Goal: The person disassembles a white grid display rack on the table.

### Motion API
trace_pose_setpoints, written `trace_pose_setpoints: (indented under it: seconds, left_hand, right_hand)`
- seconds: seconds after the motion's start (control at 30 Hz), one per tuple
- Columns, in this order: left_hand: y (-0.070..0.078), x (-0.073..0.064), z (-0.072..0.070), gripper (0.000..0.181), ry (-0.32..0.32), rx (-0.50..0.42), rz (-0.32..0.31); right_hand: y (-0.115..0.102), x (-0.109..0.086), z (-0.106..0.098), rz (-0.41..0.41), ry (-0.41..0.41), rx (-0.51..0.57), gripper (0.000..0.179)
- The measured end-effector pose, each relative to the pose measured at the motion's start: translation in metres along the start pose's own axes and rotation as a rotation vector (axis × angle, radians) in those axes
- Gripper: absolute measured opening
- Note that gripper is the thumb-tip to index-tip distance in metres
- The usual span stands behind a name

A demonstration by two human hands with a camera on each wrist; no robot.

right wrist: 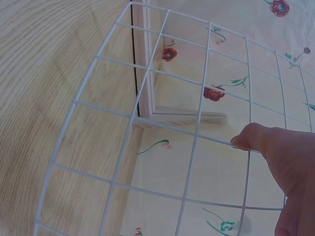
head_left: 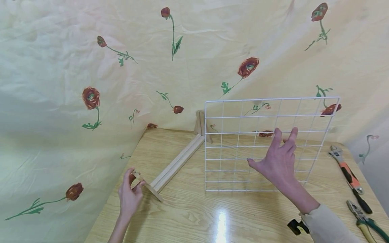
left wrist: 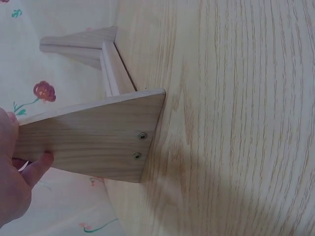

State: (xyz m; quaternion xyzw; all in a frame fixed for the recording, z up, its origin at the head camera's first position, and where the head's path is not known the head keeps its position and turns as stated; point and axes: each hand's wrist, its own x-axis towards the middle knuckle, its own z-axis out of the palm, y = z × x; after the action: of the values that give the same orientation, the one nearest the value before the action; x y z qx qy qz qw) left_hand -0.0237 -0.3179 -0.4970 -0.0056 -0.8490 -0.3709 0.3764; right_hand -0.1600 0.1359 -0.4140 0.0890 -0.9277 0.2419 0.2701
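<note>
My left hand grips the upper end of a wooden end panel, thumb on its outer face. Two metal screws show low on that panel. Wooden bars run from it to a second end panel at the back, forming one wooden stand on the table. On the right, my right hand holds a white wire grid upright, with spread fingertips and thumb on its wires. In the right wrist view the thumb lies at a wire crossing, and the stand shows through the grid.
An orange-and-black adjustable wrench, a black-handled tool and green-handled pliers lie along the right side of the wood-grain table. Flower-printed cloth hangs behind the table and along its left side.
</note>
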Motion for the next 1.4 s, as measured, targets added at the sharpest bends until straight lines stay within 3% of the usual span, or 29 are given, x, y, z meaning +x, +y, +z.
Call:
trace_pose_setpoints:
  seconds: [0.37, 1.0, 1.23, 1.4]
  left_hand:
    - [0.0026, -0.0008, 0.0002, 0.072, 0.036, 0.029, 0.075]
    - [0.0085, -0.0012, 0.0000, 0.069, 0.041, 0.051, 0.087]
    - [0.0086, -0.0027, -0.0001, 0.069, 0.046, 0.070, 0.064]
    - [0.0074, -0.0041, 0.0005, 0.069, 0.044, 0.051, 0.080]
  right_hand:
    - [0.0000, -0.0011, -0.0005, 0.013, -0.009, 0.008, 0.135]
    - [0.0021, -0.0023, 0.0005, -0.012, -0.006, 0.008, 0.136]
    - [0.0024, -0.0028, -0.0002, 0.006, -0.022, 0.005, 0.137]
    - [0.0030, -0.0031, 0.0000, 0.018, -0.029, 0.006, 0.137]
